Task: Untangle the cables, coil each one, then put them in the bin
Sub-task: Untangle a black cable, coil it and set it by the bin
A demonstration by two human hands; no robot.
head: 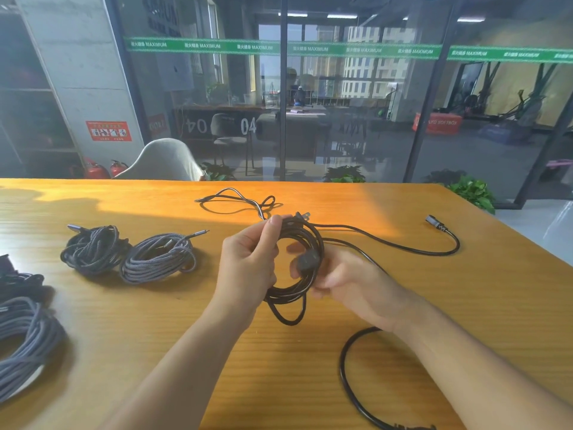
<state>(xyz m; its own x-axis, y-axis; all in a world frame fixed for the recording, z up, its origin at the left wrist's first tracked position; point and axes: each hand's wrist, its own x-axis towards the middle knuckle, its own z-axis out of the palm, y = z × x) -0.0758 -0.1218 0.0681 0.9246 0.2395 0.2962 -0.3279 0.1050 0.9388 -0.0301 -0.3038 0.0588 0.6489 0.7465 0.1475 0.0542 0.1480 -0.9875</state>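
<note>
Black power cable coil (297, 259), raised above the wooden table (403, 206) centre: left hand (251, 262) grips its left side; right hand (350, 280), blurred, pinches its right. Two grey braided cable bundles (130, 252) lie left.

My right hand (350, 282) is motion-blurred, so I can't read how its fingers sit on the black coiled power cable (297, 262). At nine o'clock, the grey braided cable coil (24, 339) and a dark bundle (18, 283) above it run off the left edge. At five o'clock, a thick black cable loop (347, 386) leaves the bottom edge, its plug barely visible.
</note>
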